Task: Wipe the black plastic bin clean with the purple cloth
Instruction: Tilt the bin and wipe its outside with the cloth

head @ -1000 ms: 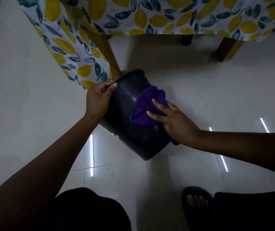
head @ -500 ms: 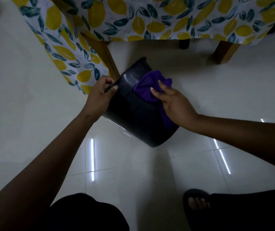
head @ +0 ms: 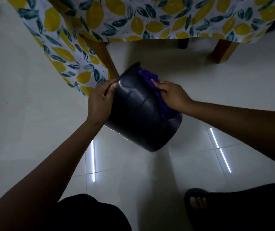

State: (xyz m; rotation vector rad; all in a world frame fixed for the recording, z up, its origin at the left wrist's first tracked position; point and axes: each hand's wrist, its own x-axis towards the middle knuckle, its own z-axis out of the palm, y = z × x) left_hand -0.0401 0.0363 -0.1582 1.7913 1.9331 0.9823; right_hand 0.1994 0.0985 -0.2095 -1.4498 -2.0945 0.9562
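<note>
1. Fingers point(head: 111, 85) of your left hand point(head: 100, 102) pinch the rim of the black plastic bin point(head: 140, 117), thumb on the outer wall and the rest curled over the lip. By the look of it, this grip steadies the bin against the push of the wiping.

2. Your right hand point(head: 173, 95) has its fingers point(head: 162, 87) pressed together around the bunched purple cloth point(head: 148, 78), holding it flat against the bin's wall just below the rim; a tail of cloth hangs down the side beneath your palm.

3. You have the bin tipped on its side, mouth pointing away from you and base toward you, over the tiled floor point(head: 33, 124) near the table leg point(head: 103, 54). Whether the base touches the floor cannot be told. The tilt likely serves to turn the curved wall up to the cloth.

4. Behind the bin hangs a lemon-print tablecloth point(head: 133, 15) that drapes almost to the floor at its left corner.

5. The count: one bin, one cloth, two hands at work, three table legs in sight, and one sandalled foot point(head: 197, 201) at the floor's near edge.
</note>
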